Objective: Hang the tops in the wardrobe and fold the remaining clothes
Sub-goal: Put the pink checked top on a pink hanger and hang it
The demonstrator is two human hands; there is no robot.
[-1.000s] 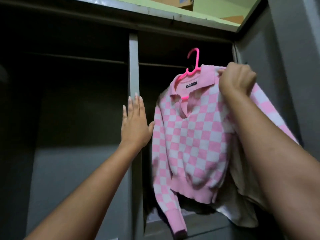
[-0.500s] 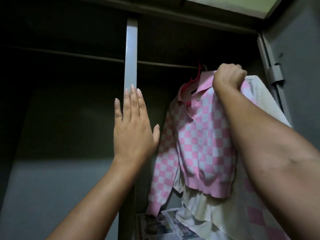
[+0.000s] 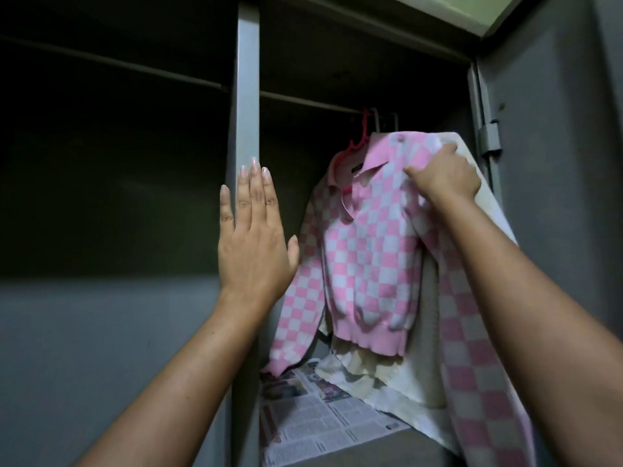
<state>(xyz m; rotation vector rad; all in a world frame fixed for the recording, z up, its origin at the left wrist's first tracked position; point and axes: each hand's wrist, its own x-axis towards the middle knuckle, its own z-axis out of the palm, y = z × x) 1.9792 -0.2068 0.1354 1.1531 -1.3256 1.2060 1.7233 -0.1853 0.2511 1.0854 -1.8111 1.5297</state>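
The right hand (image 3: pixel 444 179) pinches the shoulder of the checked top (image 3: pixel 367 244), which hangs lengthwise from its pink hanger (image 3: pixel 360 138) on the rail (image 3: pixel 313 103) just above it (nearer than the left hand (image 3: pixel 251 235), flat and spread on the wardrobe post (image 3: pixel 245 96)).
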